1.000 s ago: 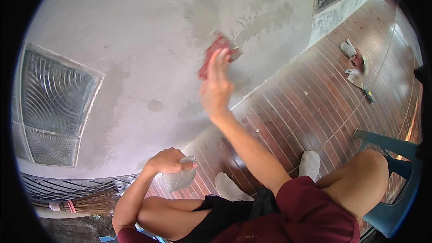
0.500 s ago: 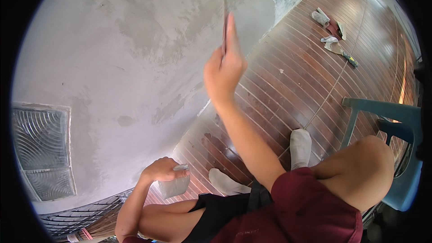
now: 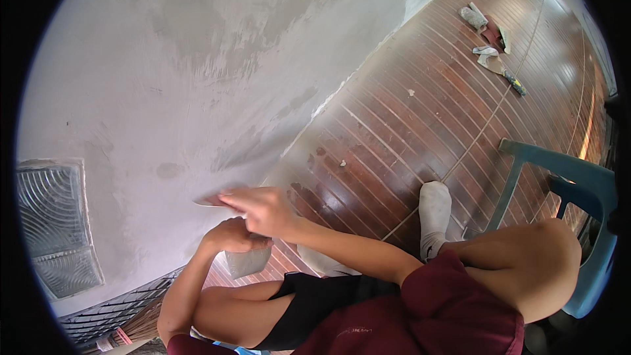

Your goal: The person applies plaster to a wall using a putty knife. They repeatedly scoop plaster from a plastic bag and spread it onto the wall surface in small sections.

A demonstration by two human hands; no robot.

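Observation:
My left hand is closed on a pale grey, box-shaped container, apparently smeared with filler, below the wall's foot. My right hand is just above and beside it, blurred by motion. Its fingers grip a thin flat scraper, seen nearly edge-on and pointing left, with the index finger stretched along it. Whether the blade touches the wall I cannot tell. The grey plastered wall fills the left side, with darker damp-looking patches and streaks.
Brown striped floor tiles carry white crumbs. A putty knife and rags lie at the far right. A blue-green plastic chair stands at right. Glass blocks sit in the wall at left, above a broom.
My right hand has swung down and left with the scraper, from high before the wall to just above my left hand. The left hand still holds the container.

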